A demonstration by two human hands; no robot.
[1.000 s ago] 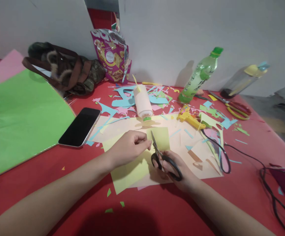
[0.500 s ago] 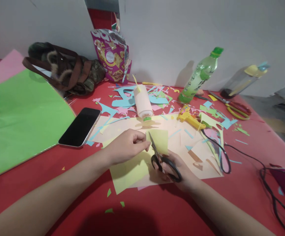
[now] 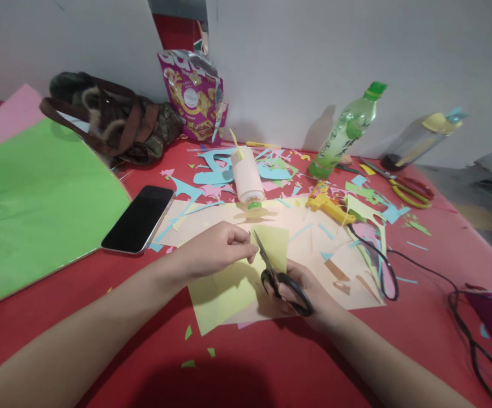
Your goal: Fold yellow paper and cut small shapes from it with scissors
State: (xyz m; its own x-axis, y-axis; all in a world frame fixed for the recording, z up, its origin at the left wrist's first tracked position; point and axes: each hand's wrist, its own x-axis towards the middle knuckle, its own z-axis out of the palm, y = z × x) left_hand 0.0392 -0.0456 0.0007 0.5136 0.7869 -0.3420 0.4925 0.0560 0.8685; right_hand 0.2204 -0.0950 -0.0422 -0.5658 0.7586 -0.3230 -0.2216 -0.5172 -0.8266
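Observation:
My left hand (image 3: 214, 250) pinches the edge of a yellow-green paper sheet (image 3: 229, 289) that lies on a peach sheet (image 3: 313, 249). My right hand (image 3: 300, 286) grips black-handled scissors (image 3: 277, 272), fingers through the loops. Their blades point up and to the left into the paper, right beside my left fingertips.
A black phone (image 3: 138, 219) lies left of the paper, a large green sheet (image 3: 37, 204) beyond it. A glue bottle (image 3: 246, 178), yellow glue gun (image 3: 328, 205) with black cord (image 3: 419, 266), green drink bottle (image 3: 347, 130), red-yellow scissors (image 3: 407, 186), brown bag (image 3: 110, 122), snack pouch (image 3: 195, 96) and paper scraps lie around.
The scissors have advanced up and left along the yellow-green paper. My left hand has shifted slightly up with the sheet.

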